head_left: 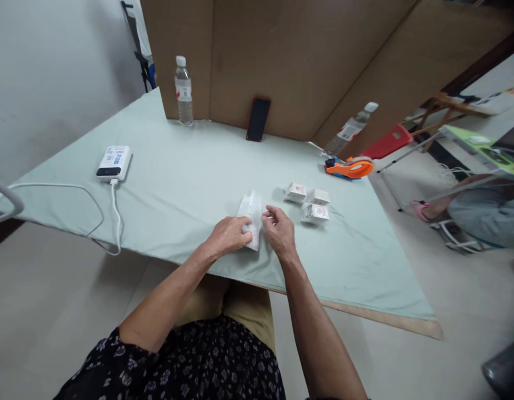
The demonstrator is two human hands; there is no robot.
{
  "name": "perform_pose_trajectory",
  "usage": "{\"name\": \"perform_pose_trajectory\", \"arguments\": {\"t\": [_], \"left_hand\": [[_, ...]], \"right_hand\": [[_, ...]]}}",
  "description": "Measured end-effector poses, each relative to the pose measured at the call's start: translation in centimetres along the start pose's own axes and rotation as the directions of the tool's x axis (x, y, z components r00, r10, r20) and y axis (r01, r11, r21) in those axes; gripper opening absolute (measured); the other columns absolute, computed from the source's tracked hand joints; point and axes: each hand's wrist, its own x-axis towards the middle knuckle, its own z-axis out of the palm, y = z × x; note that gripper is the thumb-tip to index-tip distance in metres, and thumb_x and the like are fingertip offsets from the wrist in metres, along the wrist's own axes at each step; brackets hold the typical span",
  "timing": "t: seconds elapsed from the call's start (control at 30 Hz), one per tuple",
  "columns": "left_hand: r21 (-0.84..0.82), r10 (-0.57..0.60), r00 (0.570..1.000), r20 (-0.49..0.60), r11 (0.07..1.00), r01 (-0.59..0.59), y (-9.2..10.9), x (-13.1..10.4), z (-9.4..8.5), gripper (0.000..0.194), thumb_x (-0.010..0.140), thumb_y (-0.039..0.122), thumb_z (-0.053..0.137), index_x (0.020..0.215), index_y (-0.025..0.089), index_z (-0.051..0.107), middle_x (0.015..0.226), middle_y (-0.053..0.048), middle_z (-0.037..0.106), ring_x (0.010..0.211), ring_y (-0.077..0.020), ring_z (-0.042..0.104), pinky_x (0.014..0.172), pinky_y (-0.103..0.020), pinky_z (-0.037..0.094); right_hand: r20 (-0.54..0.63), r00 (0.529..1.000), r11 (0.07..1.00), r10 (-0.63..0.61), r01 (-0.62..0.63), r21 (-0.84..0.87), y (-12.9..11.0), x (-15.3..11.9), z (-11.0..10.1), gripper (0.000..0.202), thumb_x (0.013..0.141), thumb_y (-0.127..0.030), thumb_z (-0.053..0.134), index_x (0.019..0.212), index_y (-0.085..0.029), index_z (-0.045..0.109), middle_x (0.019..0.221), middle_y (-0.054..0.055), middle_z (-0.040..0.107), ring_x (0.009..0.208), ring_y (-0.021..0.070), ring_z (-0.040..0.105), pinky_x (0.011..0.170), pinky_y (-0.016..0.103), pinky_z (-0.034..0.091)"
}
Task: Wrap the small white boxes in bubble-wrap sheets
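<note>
Near the table's front edge lies a piece of clear bubble wrap [251, 206], wrapped round something pale that I cannot make out. My left hand [229, 235] grips its near left side, thumb and fingers closed on it. My right hand [278, 229] is at the wrap's right edge with its fingers curled; whether it pinches the plastic is too small to tell. To the right of my right hand are three small white boxes [295, 192] [319, 197] [315, 213], close together.
On the pale green table [190, 166] are a white power bank [114, 163] with a cable, an upright bottle [184, 97], a phone [258, 119] against the cardboard [277, 61], a tilted bottle [349, 131] and an orange tape dispenser [350, 168]. A person's leg [485, 214] shows at right.
</note>
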Motion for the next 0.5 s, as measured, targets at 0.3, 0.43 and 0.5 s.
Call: {"name": "perform_pose_trajectory", "arguments": {"t": [0.3, 0.43, 0.5], "left_hand": [[-0.065, 0.013, 0.999, -0.044, 0.998, -0.016, -0.8, 0.4, 0.8, 0.043, 0.076, 0.025, 0.055, 0.113, 0.018, 0.075, 0.081, -0.004, 0.074, 0.07, -0.0189, 0.062, 0.068, -0.028, 0.046], [-0.104, 0.027, 0.999, -0.039, 0.994, -0.031, -0.9, 0.4, 0.8, 0.037, 0.075, 0.025, 0.054, 0.103, 0.018, 0.077, 0.073, -0.003, 0.07, 0.065, -0.0177, 0.058, 0.063, -0.027, 0.042], [-0.124, 0.02, 0.999, -0.036, 0.992, -0.025, -0.9, 0.5, 0.7, 0.038, 0.074, 0.025, 0.053, 0.102, 0.018, 0.077, 0.07, -0.002, 0.068, 0.063, -0.017, 0.056, 0.06, -0.027, 0.04]], "right_hand": [[0.191, 0.951, 0.945, 0.243, -0.277, 0.176, 0.4, 4.2, 0.8, 0.048, 0.058, -0.05, 0.08, 0.085, -0.014, 0.065, 0.057, -0.004, 0.057, 0.053, 0.0119, 0.051, 0.049, 0.024, 0.039], [0.278, 0.933, 0.932, 0.229, -0.292, 0.214, -0.6, 4.8, 1.4, 0.035, 0.057, -0.046, 0.075, 0.06, -0.019, 0.054, 0.048, -0.008, 0.041, 0.048, 0.0082, 0.036, 0.046, 0.024, 0.028], [0.275, 0.938, 0.931, 0.211, -0.278, 0.234, -0.8, 4.5, 1.5, 0.032, 0.061, -0.045, 0.071, 0.058, -0.02, 0.051, 0.05, -0.008, 0.041, 0.05, 0.0085, 0.035, 0.047, 0.024, 0.028]]}}
